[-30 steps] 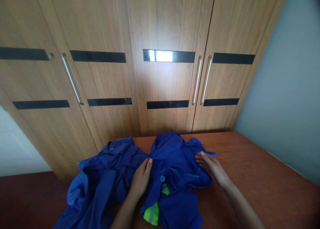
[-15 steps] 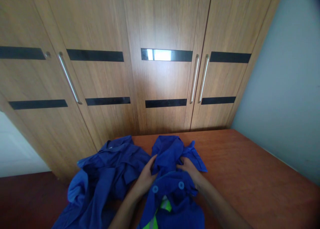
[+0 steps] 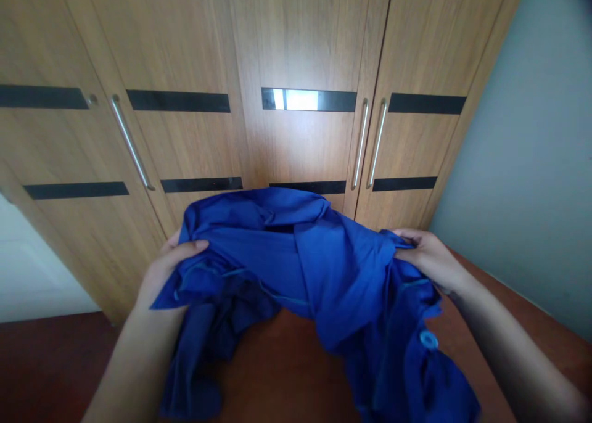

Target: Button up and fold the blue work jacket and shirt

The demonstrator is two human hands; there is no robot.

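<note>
A blue work jacket with large light-blue buttons is stretched out in the air between my two hands. My left hand grips its bunched edge at the left, thumb on top. At the right, my right hand pinches the cloth between thumb and fingers. The lower part of the jacket hangs beneath my right hand, with one button showing. Darker blue cloth appears below my left hand; whether it belongs to this jacket or to the other blue garment, I cannot tell.
A reddish-brown tabletop lies beneath the cloth. Behind it stands a wooden wardrobe with black strips and long metal handles. A pale wall closes off the right side.
My hands have moved apart and up, spreading the jacket that was bunched over the table. The yellow-green strip seen earlier is out of sight, and the other garment is mostly covered.
</note>
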